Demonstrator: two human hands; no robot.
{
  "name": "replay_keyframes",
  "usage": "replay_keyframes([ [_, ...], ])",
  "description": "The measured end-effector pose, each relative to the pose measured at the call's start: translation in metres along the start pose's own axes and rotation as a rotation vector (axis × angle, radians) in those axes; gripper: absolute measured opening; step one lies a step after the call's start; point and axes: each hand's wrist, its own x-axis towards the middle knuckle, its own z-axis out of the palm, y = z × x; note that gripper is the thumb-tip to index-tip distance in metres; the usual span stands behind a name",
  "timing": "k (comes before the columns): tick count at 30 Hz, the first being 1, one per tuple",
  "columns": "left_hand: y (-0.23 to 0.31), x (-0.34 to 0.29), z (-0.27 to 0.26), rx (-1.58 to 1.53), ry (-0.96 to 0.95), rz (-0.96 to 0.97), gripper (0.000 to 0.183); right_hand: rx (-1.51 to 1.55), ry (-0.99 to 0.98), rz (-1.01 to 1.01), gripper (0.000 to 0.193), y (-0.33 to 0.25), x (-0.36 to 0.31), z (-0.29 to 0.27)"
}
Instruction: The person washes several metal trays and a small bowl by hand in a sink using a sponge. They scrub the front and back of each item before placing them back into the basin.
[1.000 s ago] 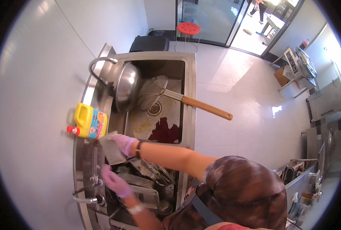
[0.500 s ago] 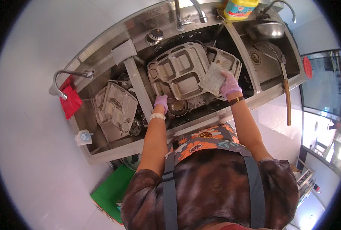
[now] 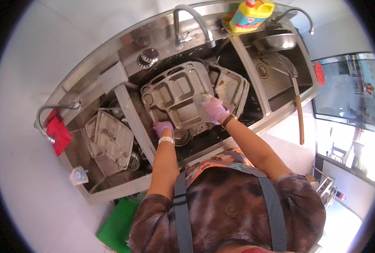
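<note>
In the middle basin of a steel sink (image 3: 261, 103) lies a metal compartment tray (image 3: 177, 106), tilted on other dishes. My left hand (image 3: 163, 127), in a pink glove, is closed on the tray's near left corner. My right hand (image 3: 215, 109), gloved alike, presses a pale grey scouring pad (image 3: 201, 104) onto the tray's right side; motion blurs the pad. Behind that hand, more stacked compartment trays (image 3: 234, 87) lie against the right, with light residue in them. A round metal bowl (image 3: 182, 137) shows partly below the tray's near edge.
Used trays (image 3: 111, 141) fill the left basin. Another pad (image 3: 114, 77) rests on the divider's far end. The right basin holds a metal bowl (image 3: 280, 42) and a wood-handled strainer (image 3: 299, 114). A faucet (image 3: 196, 21) and yellow detergent jug (image 3: 250, 17) stand behind; a red cloth (image 3: 57, 135) hangs left.
My right hand has moved the pad leftward, from over the right-hand stack onto the large tray. My left hand stays at the tray's corner. The whole view has shifted and turned slightly.
</note>
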Motion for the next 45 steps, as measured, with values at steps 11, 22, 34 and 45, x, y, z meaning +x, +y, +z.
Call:
replay_keyframes([
  [11,0.000,-0.032,-0.027,0.910,-0.100,0.352,0.041,0.691,-0.042,0.434,0.017,0.014,0.036,0.027],
  [22,0.016,0.022,-0.020,0.491,-0.214,0.198,0.058,0.295,0.129,0.254,0.024,0.026,0.038,0.056],
  [34,0.003,0.029,0.000,0.712,-0.218,0.253,0.048,0.288,0.164,0.381,0.022,0.011,0.050,0.022],
  [45,-0.021,0.002,0.012,-0.499,-0.139,0.233,0.023,0.502,0.164,0.445,0.027,0.051,0.055,0.039],
])
